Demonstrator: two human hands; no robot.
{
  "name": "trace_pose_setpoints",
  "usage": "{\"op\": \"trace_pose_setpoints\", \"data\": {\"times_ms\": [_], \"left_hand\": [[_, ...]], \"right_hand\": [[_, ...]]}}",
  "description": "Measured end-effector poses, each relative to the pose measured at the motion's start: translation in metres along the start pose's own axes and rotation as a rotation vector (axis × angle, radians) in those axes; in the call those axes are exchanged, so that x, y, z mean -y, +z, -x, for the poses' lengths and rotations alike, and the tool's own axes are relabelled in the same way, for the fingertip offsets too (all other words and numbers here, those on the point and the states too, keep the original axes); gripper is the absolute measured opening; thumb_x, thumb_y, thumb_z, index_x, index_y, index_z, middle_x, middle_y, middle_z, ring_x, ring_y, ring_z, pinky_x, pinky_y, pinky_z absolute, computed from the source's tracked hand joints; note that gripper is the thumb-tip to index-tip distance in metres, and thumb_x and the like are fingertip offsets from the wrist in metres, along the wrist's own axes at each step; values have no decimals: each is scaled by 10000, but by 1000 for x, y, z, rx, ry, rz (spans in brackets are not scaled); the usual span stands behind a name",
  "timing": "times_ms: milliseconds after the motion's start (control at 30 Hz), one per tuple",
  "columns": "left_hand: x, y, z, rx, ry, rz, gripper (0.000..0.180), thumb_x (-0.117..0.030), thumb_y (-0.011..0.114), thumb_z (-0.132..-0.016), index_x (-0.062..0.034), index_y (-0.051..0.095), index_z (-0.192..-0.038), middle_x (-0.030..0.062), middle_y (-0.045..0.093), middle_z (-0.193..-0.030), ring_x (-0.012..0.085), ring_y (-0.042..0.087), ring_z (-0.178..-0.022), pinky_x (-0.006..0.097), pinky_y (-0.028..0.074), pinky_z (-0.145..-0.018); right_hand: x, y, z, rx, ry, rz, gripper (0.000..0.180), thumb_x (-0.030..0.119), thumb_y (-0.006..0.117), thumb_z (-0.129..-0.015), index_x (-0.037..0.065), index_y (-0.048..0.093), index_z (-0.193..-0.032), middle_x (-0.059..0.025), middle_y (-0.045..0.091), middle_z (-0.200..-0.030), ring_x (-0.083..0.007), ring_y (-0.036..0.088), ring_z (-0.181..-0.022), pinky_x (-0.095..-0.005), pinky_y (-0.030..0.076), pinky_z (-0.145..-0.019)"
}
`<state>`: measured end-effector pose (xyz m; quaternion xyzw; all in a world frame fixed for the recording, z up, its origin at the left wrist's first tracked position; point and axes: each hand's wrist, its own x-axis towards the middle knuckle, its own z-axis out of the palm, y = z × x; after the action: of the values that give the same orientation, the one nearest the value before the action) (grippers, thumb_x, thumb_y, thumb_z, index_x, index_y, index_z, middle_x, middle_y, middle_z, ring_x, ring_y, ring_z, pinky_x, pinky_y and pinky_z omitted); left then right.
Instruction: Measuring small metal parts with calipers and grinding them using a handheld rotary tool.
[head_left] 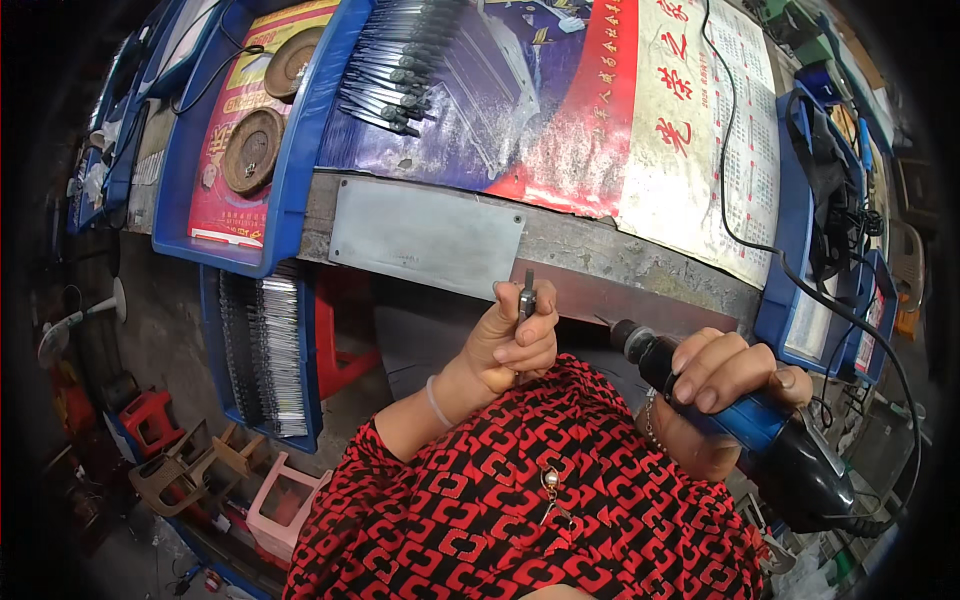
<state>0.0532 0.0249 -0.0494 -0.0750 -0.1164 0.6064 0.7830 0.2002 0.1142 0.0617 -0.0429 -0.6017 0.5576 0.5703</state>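
My left hand (512,340) is closed around a slim dark metal piece (527,298), its narrow end pointing up between thumb and fingers. The lower part of that piece is hidden by the hand. To the right, my right hand (725,375) wraps round a blue and black corded rotary power tool (765,430). Its black chuck (630,340) carries a thin pointed bit aimed left, apart from the metal piece. Just beyond my left hand, a grey metal plate (425,238) is fixed at the bench's front edge.
On the bench, several thin metal pieces (395,75) lie in a row over printed sheets (560,110). A blue tray (285,215) holds two round brown dishes (254,150). Below is a blue bin of metal pieces (280,350). A black cable (850,310) runs along the right beside blue bins (775,310).
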Motion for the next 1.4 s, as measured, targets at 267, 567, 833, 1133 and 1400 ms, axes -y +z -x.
{"op": "trace_pose_setpoints", "data": {"times_ms": [267, 567, 833, 1133, 1400], "left_hand": [[4, 13, -4, -74, 67, -37, 334, -369, 611, -802, -60, 486, -821, 0, 497, -584, 20, 402, -360, 157, 284, -344], [5, 6, -3, -76, 86, -108, 320, -381, 611, -799, -86, 493, -830, -18, 462, -612, 22, 384, -390, 173, 280, -379], [1, -2, -1, -13, 60, -25, 357, -400, 573, -817, -59, 520, -908, 12, 567, -658, 30, 411, -374, 176, 295, -368], [2, -6, -4, -30, 56, 55, 372, -422, 524, -839, -61, 504, -930, 16, 558, -613, 45, 397, -349, 173, 278, -357], [3, -7, -7, -22, 31, -12, 352, -410, 535, -841, -69, 484, -909, 4, 542, -588, 42, 376, -342, 182, 273, -358]], "right_hand": [[1, -2, 1, 3, 29, 15, 555, 197, 678, -779, 84, 304, -1173, -86, 532, -741, -213, 571, -631, -343, 464, -591], [-2, 2, 0, -46, 22, -8, 549, 189, 668, -790, 78, 308, -1190, -93, 529, -749, -212, 561, -637, -343, 462, -600], [-3, 1, -2, -29, 18, -4, 545, 192, 664, -793, 78, 309, -1191, -91, 527, -745, -210, 561, -635, -336, 457, -598], [3, 1, -6, -35, -13, -11, 561, 219, 657, -799, 98, 304, -1218, -66, 527, -735, -200, 559, -600, -331, 454, -591], [11, 18, -15, -138, -88, -27, 514, 219, 656, -800, 102, 338, -1186, -31, 531, -731, -173, 559, -583, -305, 458, -572]]}}
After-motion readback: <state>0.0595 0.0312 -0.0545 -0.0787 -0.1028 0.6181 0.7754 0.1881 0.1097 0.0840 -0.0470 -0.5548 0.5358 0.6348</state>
